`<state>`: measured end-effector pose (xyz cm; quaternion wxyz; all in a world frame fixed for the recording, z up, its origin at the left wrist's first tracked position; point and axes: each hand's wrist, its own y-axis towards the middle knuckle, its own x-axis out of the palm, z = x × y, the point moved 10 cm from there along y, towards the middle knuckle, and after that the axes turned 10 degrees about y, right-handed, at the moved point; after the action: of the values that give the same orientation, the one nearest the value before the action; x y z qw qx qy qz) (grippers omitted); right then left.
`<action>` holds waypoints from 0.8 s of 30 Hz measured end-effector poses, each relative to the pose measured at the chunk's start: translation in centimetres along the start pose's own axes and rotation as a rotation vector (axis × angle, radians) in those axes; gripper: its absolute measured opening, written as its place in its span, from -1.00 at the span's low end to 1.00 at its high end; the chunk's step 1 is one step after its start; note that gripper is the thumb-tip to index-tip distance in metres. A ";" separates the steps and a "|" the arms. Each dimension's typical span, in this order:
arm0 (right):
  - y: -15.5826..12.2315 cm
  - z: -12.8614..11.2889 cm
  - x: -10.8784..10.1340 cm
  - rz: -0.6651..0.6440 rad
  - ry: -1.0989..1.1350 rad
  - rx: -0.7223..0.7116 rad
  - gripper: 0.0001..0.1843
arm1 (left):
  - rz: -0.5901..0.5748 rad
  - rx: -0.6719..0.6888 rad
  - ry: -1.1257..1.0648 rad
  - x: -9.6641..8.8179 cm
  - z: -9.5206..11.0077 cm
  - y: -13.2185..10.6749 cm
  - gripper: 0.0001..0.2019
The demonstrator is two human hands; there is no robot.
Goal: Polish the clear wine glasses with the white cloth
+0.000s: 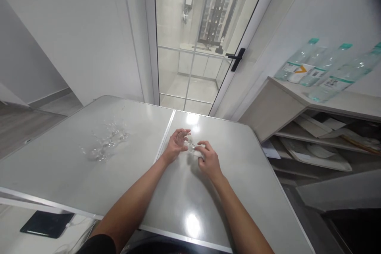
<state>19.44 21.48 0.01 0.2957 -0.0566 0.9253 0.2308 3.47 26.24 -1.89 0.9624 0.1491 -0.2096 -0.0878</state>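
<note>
Over the right half of the table, my left hand curls round a small see-through cup, holding it tilted just above the surface. Close by on the right, the fingers of my right hand are pinched at a clear part beside the cup. Whether that part belongs to the same cup cannot be told. A small whitish patch shows under the right fingertips, too blurred to name. Several clear, cup-like pieces lie grouped on the left half of the table, their outlines hard to make out.
The grey table has a metal seam down its middle. Beyond it stands a glass door with a black handle. Plastic bottles stand on a shelf unit at right. A dark tablet lies lower left.
</note>
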 end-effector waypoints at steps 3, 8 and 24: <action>-0.6 -0.7 2.6 -0.216 -0.202 0.022 -0.29 | -0.029 0.010 0.033 0.3 -0.2 0.0 -0.29; -1.4 -1.1 4.5 -0.338 -0.370 0.043 -0.20 | -0.052 0.030 0.145 0.7 -0.5 0.1 -0.30; -1.6 1.6 4.1 -0.411 -0.509 0.352 -0.32 | 0.097 -0.008 0.385 -1.0 -1.9 0.7 -0.33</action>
<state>17.32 20.99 -4.13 0.5615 -0.1303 0.8171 0.0109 3.42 27.57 -3.66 0.9884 0.1490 -0.0282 -0.0121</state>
